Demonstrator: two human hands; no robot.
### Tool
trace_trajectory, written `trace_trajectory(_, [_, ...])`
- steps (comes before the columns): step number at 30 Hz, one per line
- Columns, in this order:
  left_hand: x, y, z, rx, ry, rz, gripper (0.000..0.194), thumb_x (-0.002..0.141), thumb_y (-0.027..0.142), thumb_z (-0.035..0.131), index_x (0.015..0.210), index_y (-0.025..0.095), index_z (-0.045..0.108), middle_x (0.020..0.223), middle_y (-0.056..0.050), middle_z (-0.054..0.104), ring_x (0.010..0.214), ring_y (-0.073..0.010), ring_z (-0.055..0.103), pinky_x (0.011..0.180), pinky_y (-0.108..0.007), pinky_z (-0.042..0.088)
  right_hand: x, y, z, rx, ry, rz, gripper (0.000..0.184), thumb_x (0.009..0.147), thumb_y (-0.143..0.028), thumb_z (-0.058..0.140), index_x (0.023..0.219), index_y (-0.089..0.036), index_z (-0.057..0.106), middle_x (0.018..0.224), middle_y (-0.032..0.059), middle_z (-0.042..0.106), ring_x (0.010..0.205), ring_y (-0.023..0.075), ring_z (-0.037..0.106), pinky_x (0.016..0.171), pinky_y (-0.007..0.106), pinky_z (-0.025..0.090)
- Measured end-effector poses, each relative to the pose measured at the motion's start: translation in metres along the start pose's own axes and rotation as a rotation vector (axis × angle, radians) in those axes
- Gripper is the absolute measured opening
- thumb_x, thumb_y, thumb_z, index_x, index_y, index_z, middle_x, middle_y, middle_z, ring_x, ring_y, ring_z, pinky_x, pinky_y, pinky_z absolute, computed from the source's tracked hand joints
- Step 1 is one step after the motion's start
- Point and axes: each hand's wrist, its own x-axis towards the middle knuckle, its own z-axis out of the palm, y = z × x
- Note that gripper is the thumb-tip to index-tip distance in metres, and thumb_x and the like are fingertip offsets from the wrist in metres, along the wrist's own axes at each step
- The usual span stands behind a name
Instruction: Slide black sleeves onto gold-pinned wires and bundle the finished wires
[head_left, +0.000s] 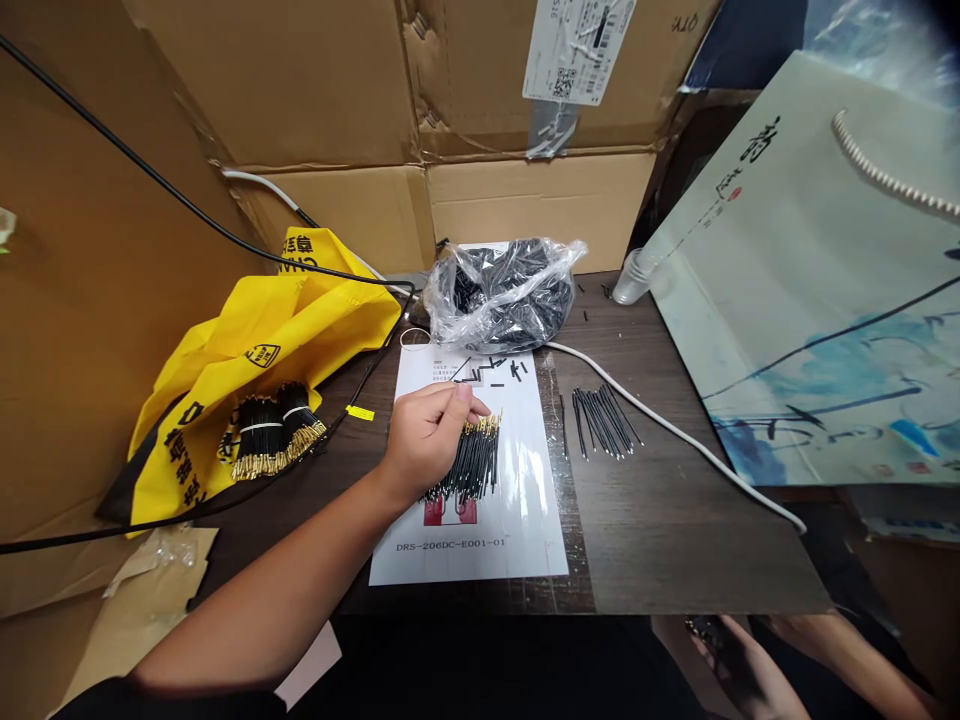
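Note:
My left hand [427, 435] rests on a white printed sheet [517, 520] and its fingers are closed on a bunch of thin black pins with gold tips [474, 462], which lies fanned out on the sheet. My right hand [724, 655] is low at the bottom edge, below the table's front, dark and blurred; its fingers do not show clearly. A loose row of black pins [600, 422] lies on the dark table [660, 530] right of the sheet. A clear plastic bag [499, 292] full of black pins sits behind the sheet.
Two banded bundles of gold-tipped pins [274, 435] lie on a yellow cloth bag [247, 370] at the left. A white cable [675, 435] and a black cable [187, 205] cross the table. Cardboard boxes [315, 90] stand behind. A large paper gift bag [817, 290] leans at the right.

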Motion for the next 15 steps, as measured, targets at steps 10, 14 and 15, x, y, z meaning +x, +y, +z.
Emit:
trace_trajectory(10, [0.0, 0.0, -0.001, 0.004, -0.01, 0.003, 0.043, 0.101, 0.034, 0.043, 0.075, 0.016, 0.073, 0.071, -0.004, 0.069, 0.066, -0.0121, 0.063, 0.066, -0.027, 0.049, 0.011, -0.03, -0.033, -0.093, -0.03, 0.013, 0.052, 0.074, -0.06, 0.07, 0.121, -0.04, 0.059, 0.128, 0.0066, 0.064, 0.121, 0.0348, 0.058, 0.083, 0.056, 0.055])
trace_trajectory(14, [0.0, -0.002, -0.001, 0.0, -0.012, 0.009, 0.043, 0.101, 0.034, 0.043, 0.075, 0.016, 0.072, 0.071, -0.004, 0.069, 0.067, -0.0124, 0.064, 0.067, -0.027, 0.05, -0.002, -0.033, -0.027, -0.089, -0.04, -0.021, 0.049, 0.052, -0.056, 0.069, 0.101, -0.056, 0.064, 0.123, -0.003, 0.068, 0.111, 0.0473, 0.062, 0.059, 0.065, 0.054])
trace_trajectory(15, [0.0, -0.002, -0.001, 0.001, -0.011, 0.011, 0.043, 0.101, 0.034, 0.043, 0.076, 0.016, 0.072, 0.071, -0.004, 0.069, 0.067, -0.0124, 0.064, 0.067, -0.027, 0.05, -0.006, -0.032, -0.026, -0.086, -0.041, -0.029, 0.047, 0.049, -0.054, 0.067, 0.095, -0.059, 0.065, 0.119, -0.0043, 0.07, 0.109, 0.0499, 0.061, 0.053, 0.066, 0.052])
